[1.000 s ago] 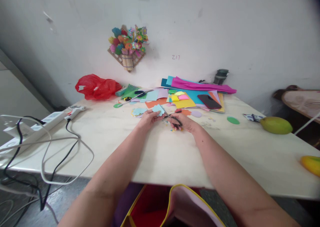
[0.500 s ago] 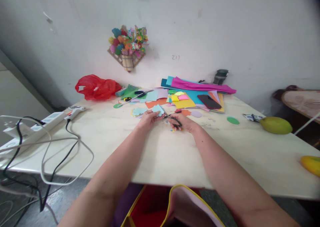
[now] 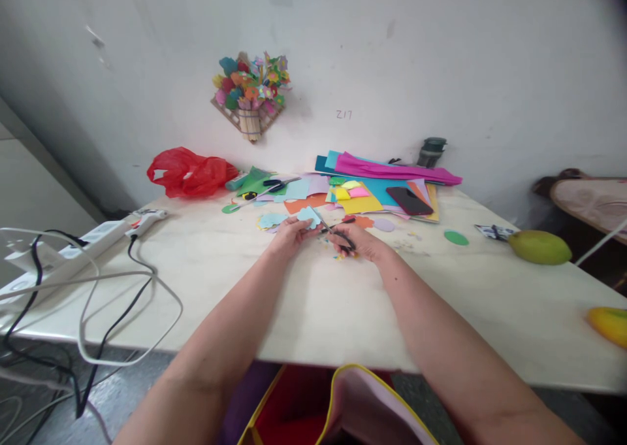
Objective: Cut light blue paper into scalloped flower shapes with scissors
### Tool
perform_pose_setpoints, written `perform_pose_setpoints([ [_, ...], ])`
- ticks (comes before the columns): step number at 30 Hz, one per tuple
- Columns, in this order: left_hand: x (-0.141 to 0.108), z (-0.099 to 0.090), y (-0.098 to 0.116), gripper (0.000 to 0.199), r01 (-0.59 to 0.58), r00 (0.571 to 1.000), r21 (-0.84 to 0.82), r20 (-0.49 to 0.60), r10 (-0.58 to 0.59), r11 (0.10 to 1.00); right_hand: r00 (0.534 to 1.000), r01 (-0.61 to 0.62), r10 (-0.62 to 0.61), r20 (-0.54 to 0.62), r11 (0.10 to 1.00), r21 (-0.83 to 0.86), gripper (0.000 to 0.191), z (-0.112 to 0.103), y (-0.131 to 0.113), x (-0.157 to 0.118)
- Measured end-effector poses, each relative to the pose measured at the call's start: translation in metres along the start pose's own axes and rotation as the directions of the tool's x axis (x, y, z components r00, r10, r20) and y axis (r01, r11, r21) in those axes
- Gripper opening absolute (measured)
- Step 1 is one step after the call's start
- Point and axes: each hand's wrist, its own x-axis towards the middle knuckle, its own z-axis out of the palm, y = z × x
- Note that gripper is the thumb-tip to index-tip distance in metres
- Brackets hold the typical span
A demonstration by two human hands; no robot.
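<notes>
Between thumb and fingers, my left hand (image 3: 292, 234) pinches a light blue paper piece with a scalloped edge (image 3: 308, 217). My right hand (image 3: 356, 240) is closed round the dark handles of a pair of scissors (image 3: 347, 240), whose blades point up and left at the paper's right edge. Small paper scraps lie beneath the right hand. Beside my left hand rests another light blue scalloped cutout (image 3: 272, 220). An orange scalloped cutout (image 3: 360, 221) and a lilac paper oval (image 3: 385, 224) lie just beyond my right hand.
Behind the hands are coloured sheets (image 3: 377, 190), a phone (image 3: 409, 200) and a second pair of scissors (image 3: 275, 184). A red plastic bag (image 3: 189, 172) is at the back left. Cables and a power strip (image 3: 93, 246) occupy the left; a green fruit (image 3: 540, 246) lies right.
Both hands stay in nearly the same place, still holding the blue paper and the scissors. The right hand and scissors have shifted very slightly left.
</notes>
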Motion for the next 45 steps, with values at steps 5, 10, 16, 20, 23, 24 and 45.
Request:
perform_pose_setpoints([
  [5,-0.0005,0.0003,0.0006,0.010,0.006,1.000,-0.004,-0.010,-0.006,1.000,1.000,-0.003,0.003,0.008,1.000,0.017,0.021,-0.0006,0.0007,0.0002],
  [10,-0.0008,0.0003,0.0016,0.010,0.012,1.000,-0.001,-0.013,-0.012,1.000,1.000,-0.003,0.003,0.007,0.999,0.036,0.021,-0.0001,0.0009,0.0000],
  [16,-0.0010,0.0015,0.0019,0.011,0.021,0.999,-0.003,-0.029,-0.021,1.000,1.000,0.004,-0.004,0.012,0.999,0.042,0.023,-0.0009,0.0019,0.0016],
  [20,-0.0006,0.0012,0.0018,0.011,0.020,1.000,-0.007,-0.014,-0.020,1.000,1.000,-0.001,0.000,0.018,0.999,0.050,0.024,-0.0011,0.0019,0.0011],
  [23,-0.0003,0.0007,0.0017,0.012,0.010,1.000,-0.016,-0.005,-0.010,1.000,1.000,0.014,-0.015,0.017,0.999,0.045,0.024,-0.0005,0.0013,0.0001],
  [24,-0.0003,0.0006,0.0016,0.012,0.009,1.000,-0.017,-0.005,-0.009,1.000,1.000,0.016,-0.016,0.015,0.999,0.047,0.024,-0.0004,0.0012,-0.0001],
  [45,-0.0041,0.0014,0.0067,0.015,0.073,0.996,0.108,0.037,-0.077,0.991,1.000,0.005,-0.004,-0.013,0.999,0.038,0.023,-0.0010,-0.0003,0.0002],
])
